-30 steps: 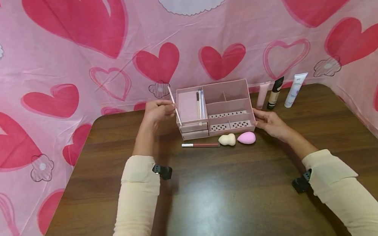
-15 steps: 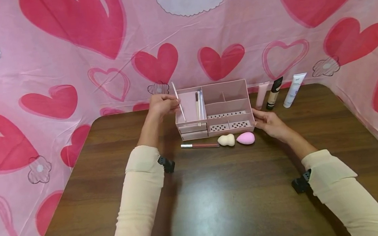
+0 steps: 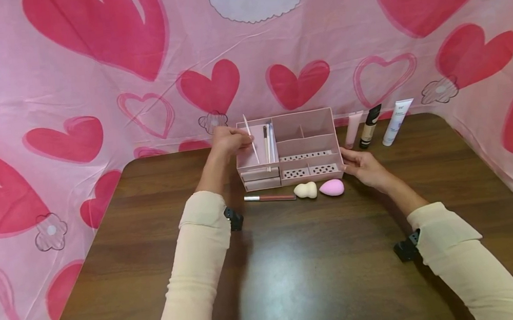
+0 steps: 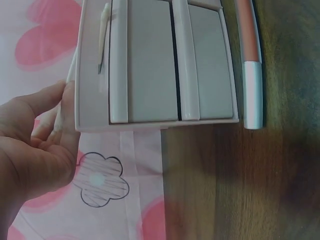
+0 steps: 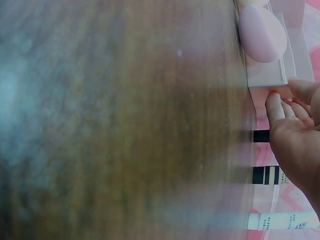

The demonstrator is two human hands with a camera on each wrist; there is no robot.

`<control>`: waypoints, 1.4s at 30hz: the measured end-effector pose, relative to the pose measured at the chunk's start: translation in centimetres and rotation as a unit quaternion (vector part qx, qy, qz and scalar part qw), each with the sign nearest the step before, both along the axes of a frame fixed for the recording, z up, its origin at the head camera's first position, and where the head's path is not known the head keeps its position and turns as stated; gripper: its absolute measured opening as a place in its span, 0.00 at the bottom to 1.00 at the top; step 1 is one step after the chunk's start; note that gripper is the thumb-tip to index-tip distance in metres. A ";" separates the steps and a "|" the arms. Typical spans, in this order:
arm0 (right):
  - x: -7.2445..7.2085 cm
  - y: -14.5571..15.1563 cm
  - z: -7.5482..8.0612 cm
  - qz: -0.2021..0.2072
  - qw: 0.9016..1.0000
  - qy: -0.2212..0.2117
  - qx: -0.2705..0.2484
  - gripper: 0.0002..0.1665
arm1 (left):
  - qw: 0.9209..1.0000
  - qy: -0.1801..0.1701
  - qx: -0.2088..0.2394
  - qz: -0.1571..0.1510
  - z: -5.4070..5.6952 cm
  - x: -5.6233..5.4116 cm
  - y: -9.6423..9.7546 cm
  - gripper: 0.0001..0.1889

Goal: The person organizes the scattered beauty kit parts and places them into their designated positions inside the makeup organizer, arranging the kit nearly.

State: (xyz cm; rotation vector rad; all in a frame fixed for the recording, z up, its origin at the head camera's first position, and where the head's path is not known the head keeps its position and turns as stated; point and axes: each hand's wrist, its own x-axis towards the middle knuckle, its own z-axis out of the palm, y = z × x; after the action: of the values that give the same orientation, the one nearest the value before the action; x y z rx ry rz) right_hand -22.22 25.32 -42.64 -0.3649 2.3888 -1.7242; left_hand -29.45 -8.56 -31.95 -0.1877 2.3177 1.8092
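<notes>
In the head view my left hand point(image 3: 229, 141) pinches a slim white makeup brush point(image 3: 251, 139) over the left compartment of a pink makeup organizer point(image 3: 307, 145). The brush slants, its lower end inside that compartment's outline; whether it touches the bottom I cannot tell. Several other brushes point(image 3: 266, 143) stand there on the right side. My right hand point(image 3: 365, 167) touches the organizer's right side wall with fingertips and thumb. In the left wrist view the held brush is mostly hidden behind the organizer's edge, and two drawers point(image 4: 150, 60) face the camera.
Before the organizer lie a lip gloss tube point(image 3: 269, 198), a cream sponge point(image 3: 305, 191) and a pink sponge point(image 3: 332, 188). Right of it stand a pink tube point(image 3: 353, 130), a foundation bottle point(image 3: 370, 127) and a white tube point(image 3: 397, 123). A heart-print cloth hangs behind the table point(image 3: 321, 257).
My left hand has moved right with the brush, from the organizer's left edge to over its left compartment. The right hand has stayed on the side wall.
</notes>
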 end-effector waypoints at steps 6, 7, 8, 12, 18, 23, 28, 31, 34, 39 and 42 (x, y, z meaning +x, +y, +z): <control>0.0 0.0 0.0 -0.002 1.000 -0.001 -0.003 0.37 | 1.000 -0.011 0.000 -0.003 0.2 -0.2 1.0 0.15; 0.0 0.0 0.0 -0.003 1.000 -0.002 -0.003 0.37 | 1.000 -0.011 -0.005 -0.003 0.2 -0.2 1.1 0.15; 0.0 0.0 0.0 -0.003 1.000 -0.001 -0.003 0.36 | 1.000 -0.010 -0.013 -0.004 0.3 -0.2 1.2 0.14; 0.1 -0.1 0.0 -0.005 1.000 0.002 -0.006 0.36 | 0.999 0.002 -0.044 -0.015 0.3 -0.3 1.6 0.14; 0.0 -0.1 -0.1 -0.003 1.000 0.002 -0.009 0.36 | 0.999 -0.010 -0.042 -0.028 0.0 -0.3 2.0 0.14; 0.0 -0.1 -0.1 -0.004 1.000 0.000 -0.010 0.36 | 0.998 -0.016 -0.050 -0.022 0.0 -0.4 2.1 0.11; 0.0 -0.1 -0.1 -0.006 1.000 -0.001 -0.012 0.36 | 0.996 -0.010 -0.079 -0.034 0.0 -0.4 2.2 0.08; 0.0 0.0 -0.1 -0.008 1.000 0.001 -0.007 0.36 | 0.996 -0.015 -0.076 -0.047 0.0 -0.5 2.3 0.10; 0.0 0.0 -0.1 -0.009 1.000 0.002 -0.002 0.36 | 0.995 -0.024 -0.073 -0.056 0.0 -0.5 2.5 0.12; 0.0 -0.1 -0.1 -0.009 1.000 0.008 0.003 0.36 | 0.995 -0.032 -0.079 -0.059 0.1 -0.5 2.6 0.09; 0.0 0.0 -0.2 -0.008 1.000 0.007 0.001 0.36 | 0.994 -0.027 -0.088 -0.062 0.1 -0.4 2.5 0.07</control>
State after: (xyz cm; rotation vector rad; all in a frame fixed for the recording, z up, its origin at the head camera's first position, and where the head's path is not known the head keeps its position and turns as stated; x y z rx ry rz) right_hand -22.26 25.27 -42.82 -0.3585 2.4098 -1.7321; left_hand -29.87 -6.04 -31.89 -0.1144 2.3937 1.5235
